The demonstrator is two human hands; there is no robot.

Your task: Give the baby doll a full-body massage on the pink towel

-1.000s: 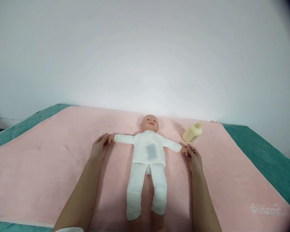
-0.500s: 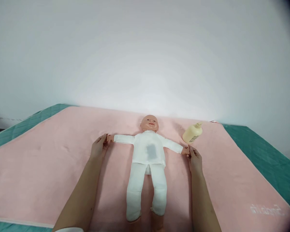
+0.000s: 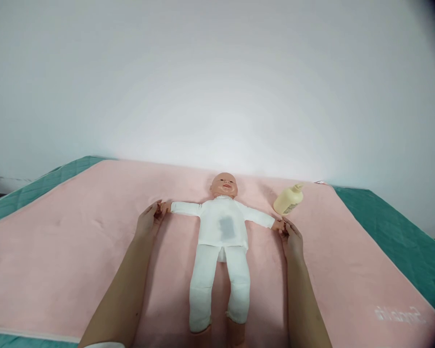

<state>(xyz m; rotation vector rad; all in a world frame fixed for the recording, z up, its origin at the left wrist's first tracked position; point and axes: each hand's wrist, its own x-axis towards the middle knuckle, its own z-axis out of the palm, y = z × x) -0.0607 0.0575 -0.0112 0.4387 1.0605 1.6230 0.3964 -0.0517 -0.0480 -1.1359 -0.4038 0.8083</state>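
A baby doll [image 3: 224, 222] with a white cloth body lies on its back, head at the far end, arms stretched out to both sides. A grey patch shows on its chest. My left hand [image 3: 150, 220] is closed on the doll's hand at the left. At the right, my right hand [image 3: 292, 234] pinches the doll's other hand. Just beyond my right hand stands a pale yellow bottle [image 3: 288, 199] with a pump top, seemingly tilted. The doll's feet are partly cut off by the bottom edge.
A pink blanket [image 3: 76, 241] lies under the doll, with pale lettering at its near right corner. Green quilted fabric [image 3: 391, 232] shows past its edges. Behind rises a plain white wall [image 3: 217, 87].
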